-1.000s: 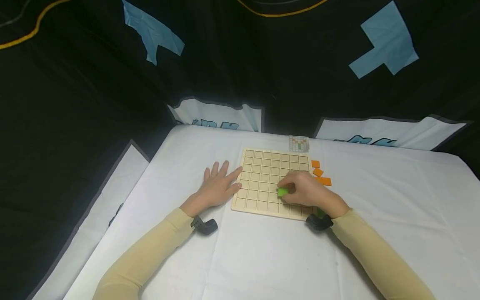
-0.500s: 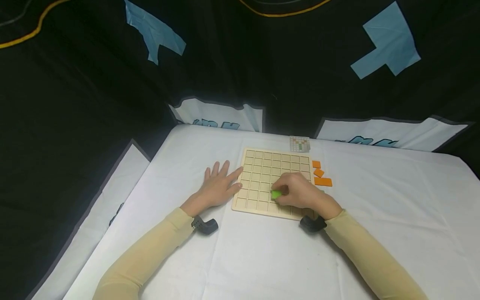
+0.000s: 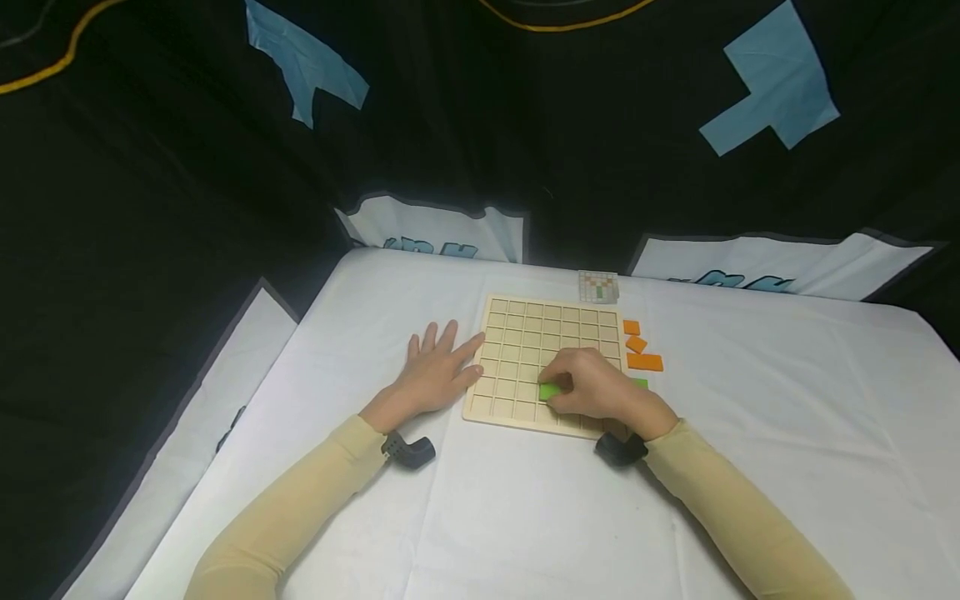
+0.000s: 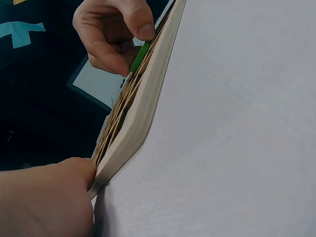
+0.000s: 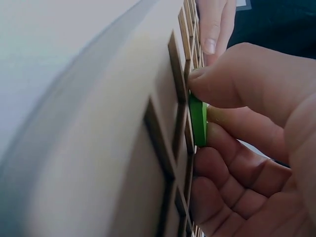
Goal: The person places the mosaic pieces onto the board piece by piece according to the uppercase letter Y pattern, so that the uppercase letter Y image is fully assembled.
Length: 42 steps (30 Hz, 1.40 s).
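Note:
A pale wooden grid board (image 3: 517, 333) lies on the white-covered table. My right hand (image 3: 596, 385) pinches a small green tile (image 3: 549, 392) between thumb and fingers, down at the board's cells. In the right wrist view the green tile (image 5: 198, 118) stands slightly proud of the grid ridges, thumb on one side and fingers on the other. Spread fingers mark my left hand (image 3: 430, 373), which lies on the cloth with its thumb and index fingertip at the board's left edge. Part of the board beneath the right hand is hidden.
Orange tiles (image 3: 645, 362) lie beside the board's right edge, with another green piece (image 3: 641, 382) partly hidden behind the right hand. A small card with a coloured grid pattern (image 3: 598, 287) sits beyond the board's far edge. Dark curtain (image 3: 570, 125) hangs behind the table.
The right hand has moved a little left and toward me across the board with the green tile, which now sits lower. The left hand has stayed put.

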Tool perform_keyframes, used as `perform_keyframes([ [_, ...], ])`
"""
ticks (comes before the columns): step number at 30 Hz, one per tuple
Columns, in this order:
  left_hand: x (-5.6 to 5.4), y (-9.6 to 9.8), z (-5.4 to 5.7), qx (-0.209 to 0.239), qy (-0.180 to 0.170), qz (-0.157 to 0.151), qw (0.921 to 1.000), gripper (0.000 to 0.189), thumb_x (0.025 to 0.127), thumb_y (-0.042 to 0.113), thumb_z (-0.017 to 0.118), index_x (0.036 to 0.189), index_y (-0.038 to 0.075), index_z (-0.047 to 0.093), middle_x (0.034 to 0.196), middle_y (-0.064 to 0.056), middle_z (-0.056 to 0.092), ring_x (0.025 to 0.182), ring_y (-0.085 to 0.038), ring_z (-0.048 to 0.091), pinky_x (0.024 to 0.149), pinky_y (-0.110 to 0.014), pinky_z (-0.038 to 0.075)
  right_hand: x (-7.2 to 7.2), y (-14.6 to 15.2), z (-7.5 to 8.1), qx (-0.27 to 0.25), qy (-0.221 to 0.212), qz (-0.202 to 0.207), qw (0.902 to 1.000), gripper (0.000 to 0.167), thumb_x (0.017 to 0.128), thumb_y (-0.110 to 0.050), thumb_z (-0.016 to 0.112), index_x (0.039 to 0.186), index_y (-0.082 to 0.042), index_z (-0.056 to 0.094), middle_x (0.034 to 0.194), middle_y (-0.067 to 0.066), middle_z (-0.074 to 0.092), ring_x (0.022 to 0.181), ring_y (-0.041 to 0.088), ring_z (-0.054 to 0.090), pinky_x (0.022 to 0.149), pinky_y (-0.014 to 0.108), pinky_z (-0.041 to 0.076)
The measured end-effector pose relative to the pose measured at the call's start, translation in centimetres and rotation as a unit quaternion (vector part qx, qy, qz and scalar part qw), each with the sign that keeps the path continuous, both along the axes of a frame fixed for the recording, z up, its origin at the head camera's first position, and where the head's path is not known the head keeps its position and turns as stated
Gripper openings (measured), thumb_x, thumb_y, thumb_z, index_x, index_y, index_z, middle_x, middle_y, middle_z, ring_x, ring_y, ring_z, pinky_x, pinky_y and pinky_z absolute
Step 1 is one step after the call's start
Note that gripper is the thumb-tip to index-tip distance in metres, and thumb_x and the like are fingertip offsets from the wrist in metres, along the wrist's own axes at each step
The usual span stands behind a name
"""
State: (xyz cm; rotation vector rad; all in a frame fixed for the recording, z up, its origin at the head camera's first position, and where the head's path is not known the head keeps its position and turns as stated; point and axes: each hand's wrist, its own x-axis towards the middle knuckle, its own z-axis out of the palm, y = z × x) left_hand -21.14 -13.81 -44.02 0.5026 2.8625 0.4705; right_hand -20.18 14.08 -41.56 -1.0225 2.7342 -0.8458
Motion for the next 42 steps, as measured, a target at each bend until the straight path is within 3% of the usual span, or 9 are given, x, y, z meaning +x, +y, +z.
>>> perform_keyframes([
  [42, -0.14, -0.02, -0.14, -0.004, 0.005, -0.001, 1.0000, 0.062, 0.107, 0.051, 0.037, 0.163, 0.028, 0.026, 0.171, -0.024, 0.006, 0.156, -0.053, -0.002, 0.122, -0.072, 0.001, 0.13, 0.04, -0.40, -0.010, -0.004, -0.016, 0.9998, 0.032, 0.075, -0.006, 0.079, 0.106, -0.007, 0.080, 0.097, 0.002, 0.076, 0.080, 0.011, 0.057, 0.074, 0.025, 0.050],
])
